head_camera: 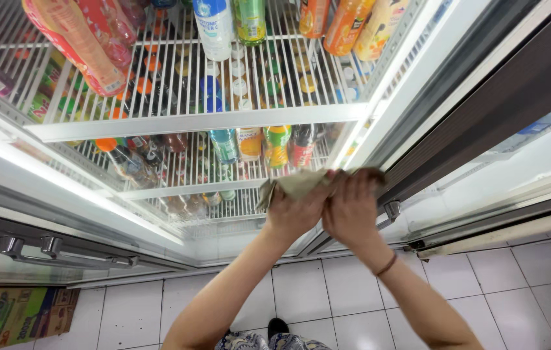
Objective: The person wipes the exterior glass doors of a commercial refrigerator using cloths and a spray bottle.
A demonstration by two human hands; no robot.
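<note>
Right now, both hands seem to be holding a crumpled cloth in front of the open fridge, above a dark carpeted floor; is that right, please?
Not quite: the floor is white tile, not dark carpet, as the head view shows. The rest stands: the left hand and right hand hold a crumpled cloth together in front of the open fridge.

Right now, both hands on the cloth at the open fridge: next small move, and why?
Probably press the cloth flat onto the white door frame beside it. The left hand and right hand pinch it bunched between them in front of the lower wire shelf, and whether it touches any surface cannot be told. The bottles stand behind it, so the frame looks like the closest bare surface.
</note>
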